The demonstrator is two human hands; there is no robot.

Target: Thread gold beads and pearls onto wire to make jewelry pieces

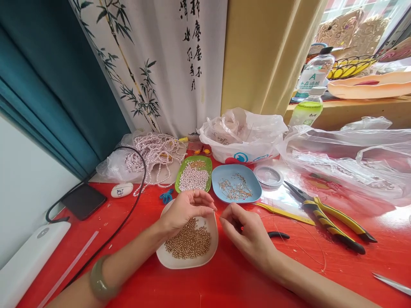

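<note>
My left hand [189, 208] hovers over the upper part of a white tray [175, 263] of small gold beads [189, 243], its thumb and fingertips pressed together at the right; what they pinch is too small to make out. Just right of the tray, my right hand [242, 226] has its thumb against its curled fingers, with the pinched thing hidden. A gap separates the two hands. Thin line [308, 244] lies in loose loops beside my right wrist. Black-handled tool [278, 235] partly shows behind my right hand.
Behind the hands stand a green tray [209, 173] of pale beads and a blue tray [221, 171] of metal pieces. Pliers [330, 218], a yellow tape [285, 213] and scissors tips [390, 282] lie right. A black cable [125, 218] crosses the left, near a phone [84, 201].
</note>
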